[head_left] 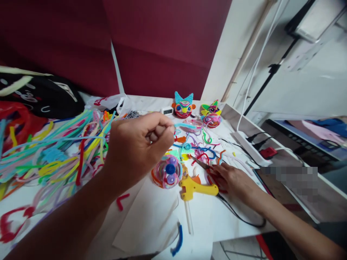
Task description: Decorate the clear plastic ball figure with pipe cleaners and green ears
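My left hand (pixel 138 144) is raised over the table, its fingers pinched on a light blue pipe cleaner (pixel 185 125) that sticks out to the right. Low at the right, my right hand (pixel 227 178) is closed round the red handles of scissors (pixel 200 162), whose blades point left over cut scraps. A yellow glue gun (pixel 199 189) lies just left of my right hand. Beside it is a clear round piece (pixel 168 171) with a blue ball and purple balls.
Many coloured pipe cleaners (pixel 62 159) cover the left. At the back stand a blue-eared figure (pixel 184 105), a yellow-green one (pixel 211 113) and a small digital timer (pixel 167 111). A power strip (pixel 253 148) runs along the right. A cut blue piece (pixel 177 240) lies near the front edge.
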{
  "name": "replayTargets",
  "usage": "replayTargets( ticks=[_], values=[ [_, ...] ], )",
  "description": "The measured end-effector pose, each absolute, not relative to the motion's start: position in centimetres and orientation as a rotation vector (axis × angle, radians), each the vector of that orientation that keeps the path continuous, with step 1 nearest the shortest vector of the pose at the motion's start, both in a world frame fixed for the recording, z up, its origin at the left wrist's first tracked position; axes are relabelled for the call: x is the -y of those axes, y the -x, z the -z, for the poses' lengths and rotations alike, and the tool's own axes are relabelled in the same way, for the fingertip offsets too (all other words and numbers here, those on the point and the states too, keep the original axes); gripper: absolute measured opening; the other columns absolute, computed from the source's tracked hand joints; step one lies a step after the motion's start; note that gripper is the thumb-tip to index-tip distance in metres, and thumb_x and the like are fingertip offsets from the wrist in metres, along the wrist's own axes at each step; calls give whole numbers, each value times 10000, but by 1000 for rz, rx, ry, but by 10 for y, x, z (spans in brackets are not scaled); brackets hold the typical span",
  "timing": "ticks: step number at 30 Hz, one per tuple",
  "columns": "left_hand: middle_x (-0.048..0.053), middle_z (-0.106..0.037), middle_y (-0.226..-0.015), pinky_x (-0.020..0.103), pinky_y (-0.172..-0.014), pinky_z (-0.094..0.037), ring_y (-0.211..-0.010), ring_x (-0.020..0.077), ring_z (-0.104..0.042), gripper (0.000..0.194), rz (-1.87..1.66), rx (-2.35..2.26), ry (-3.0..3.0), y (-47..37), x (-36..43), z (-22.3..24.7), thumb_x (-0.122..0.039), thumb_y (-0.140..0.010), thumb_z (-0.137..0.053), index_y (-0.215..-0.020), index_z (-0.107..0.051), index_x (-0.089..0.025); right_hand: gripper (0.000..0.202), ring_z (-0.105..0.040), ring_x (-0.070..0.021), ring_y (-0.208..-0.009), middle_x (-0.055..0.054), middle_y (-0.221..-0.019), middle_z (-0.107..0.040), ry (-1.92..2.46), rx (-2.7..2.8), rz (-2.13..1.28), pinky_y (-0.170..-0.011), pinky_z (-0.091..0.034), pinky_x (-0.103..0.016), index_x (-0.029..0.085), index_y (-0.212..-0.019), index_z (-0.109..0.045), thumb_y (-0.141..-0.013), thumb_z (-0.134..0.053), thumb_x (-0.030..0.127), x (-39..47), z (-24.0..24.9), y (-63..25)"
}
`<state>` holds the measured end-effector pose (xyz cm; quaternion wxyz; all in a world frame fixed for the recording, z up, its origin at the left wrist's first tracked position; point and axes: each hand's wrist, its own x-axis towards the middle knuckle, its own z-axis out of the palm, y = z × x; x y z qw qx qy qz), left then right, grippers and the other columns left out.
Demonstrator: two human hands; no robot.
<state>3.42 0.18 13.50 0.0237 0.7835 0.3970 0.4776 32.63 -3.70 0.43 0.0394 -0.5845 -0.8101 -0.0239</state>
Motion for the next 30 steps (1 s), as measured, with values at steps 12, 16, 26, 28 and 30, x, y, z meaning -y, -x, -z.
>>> replayTargets(
  ticks=[12,16,26,28,30],
  values=[
    [-70,-609,-540,203,-505,-402,-454,75,-498,118,-1355,-1202,-2401,-37,-16,-116,-222,-828,-579,-746,-663,-210,264,-569,-146,-562,6,-711,-605,1739,2109,-336,-519,-444,-256,215,-1071,-510,-832,-576,307,37,-45,-343],
    [-72,-584,-516,192,-510,-401,-456,71,-504,118,-1316,-1185,-2383,-40,-19,-111,-196,-817,-585,-733,-668,-199,401,-510,-117,-572,27,-734,-554,1532,1621,-633,-474,-417,-224,241,-1032,-517,-728,-749,364,36,-66,-344],
    [-48,-607,-538,169,-459,-401,-475,83,-538,132,-1199,-1084,-2101,-47,-17,-103,-239,-831,-577,-775,-671,-165,309,-458,-99,-573,27,-709,-517,1353,1449,-897,-481,-409,-204,223,-892,-622,-677,-827,309,64,-66,-297],
    [-42,-612,-540,167,-458,-411,-483,88,-549,134,-1210,-1057,-2029,-48,-15,-103,-239,-829,-573,-771,-665,-161,242,-473,-117,-608,23,-729,-517,1409,1562,-830,-523,-440,-217,231,-875,-601,-733,-779,312,71,-62,-293],
    [-35,-630,-550,166,-460,-424,-491,92,-564,137,-1208,-1019,-1959,-49,-13,-103,-243,-834,-567,-774,-658,-160,209,-474,-128,-622,24,-736,-510,1450,1669,-762,-541,-446,-224,240,-887,-582,-774,-732,331,75,-58,-290]
  ],
)
